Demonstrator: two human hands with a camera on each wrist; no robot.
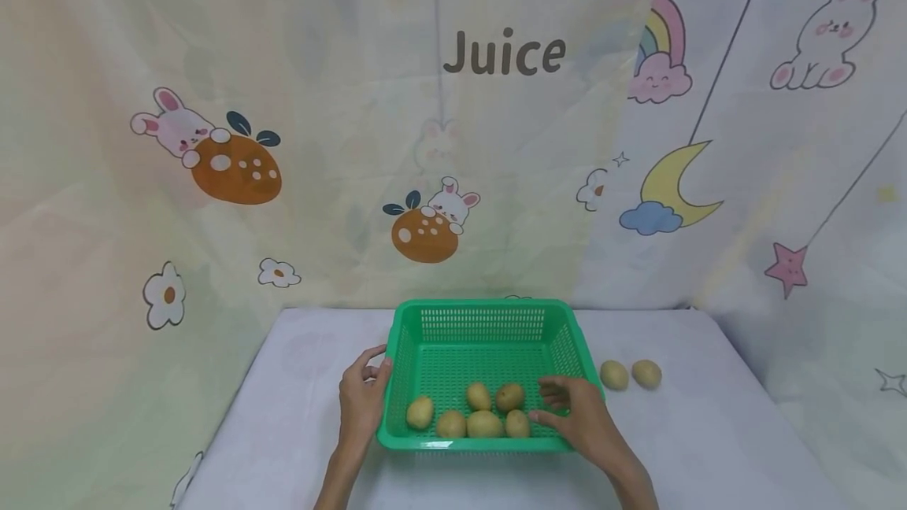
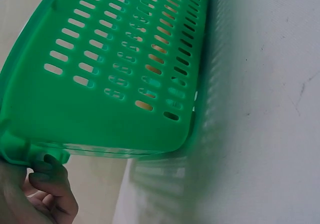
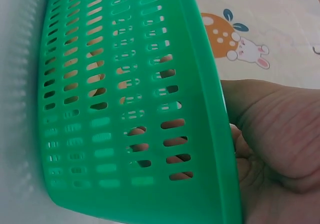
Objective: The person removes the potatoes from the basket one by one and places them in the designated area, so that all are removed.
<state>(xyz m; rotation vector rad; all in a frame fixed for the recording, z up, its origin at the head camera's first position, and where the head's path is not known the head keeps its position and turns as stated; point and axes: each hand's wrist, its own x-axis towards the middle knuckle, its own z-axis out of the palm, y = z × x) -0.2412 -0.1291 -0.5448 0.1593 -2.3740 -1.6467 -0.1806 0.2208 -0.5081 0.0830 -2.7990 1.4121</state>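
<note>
Your left hand (image 1: 363, 396) holds the green basket (image 1: 425, 313) by its left rim, close to the near corner. Its thumb hooks over the rim while the fingers curl under the lip; the left wrist view shows those fingertips (image 2: 47, 176) tucked together beneath the basket's flange. Your right hand (image 1: 577, 415) reaches over the basket's right wall near the front right corner, with its fingers (image 1: 556, 396) inside the basket, slightly apart and lightly bent. From the right wrist view the palm (image 3: 272, 134) lies against the outer rim and the fingers show through the slots of the wall, so the hand wraps over the edge; whether it presses firmly you cannot tell.

The basket stands on the white-covered table (image 1: 708, 447), about in the middle, its far rim toward the curtain. Inside it, six potatoes (image 1: 484, 423) lie along the near wall: four in a row by the front edge and two just behind them toward the basket's centre. The rearmost right one (image 1: 509, 397) lies just beside your right fingertips, and it is unclear whether they touch. Two more potatoes (image 1: 631, 375) lie side by side on the table to the right of the basket, apart from its wall, and a printed curtain (image 1: 248, 179) hangs behind it
</note>
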